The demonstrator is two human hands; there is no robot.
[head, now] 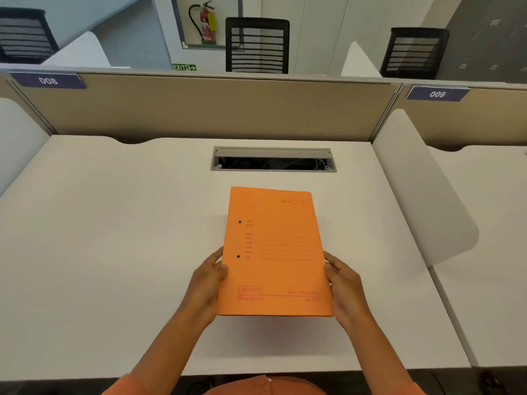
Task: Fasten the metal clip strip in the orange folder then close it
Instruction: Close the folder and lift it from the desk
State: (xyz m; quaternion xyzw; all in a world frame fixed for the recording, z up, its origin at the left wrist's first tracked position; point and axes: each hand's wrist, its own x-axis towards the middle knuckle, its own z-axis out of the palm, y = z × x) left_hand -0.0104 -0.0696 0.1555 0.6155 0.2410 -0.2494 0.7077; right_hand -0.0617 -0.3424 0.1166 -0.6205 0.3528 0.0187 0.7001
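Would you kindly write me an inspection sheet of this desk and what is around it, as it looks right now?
Surface: white desk, bare apart from the folder.
Job's things: orange folder closed, front cover up, near end lifted off the desk; metal clip strip not visible.
Clutter: nothing seen.
Grippers: left hand grips the folder's left edge; right hand grips its right edge.
Cables: some wires inside the open cable tray at the back of the desk.
Surroundings: beige partition, signs 008 and 009, mesh chairs beyond, fire extinguisher, exit sign.
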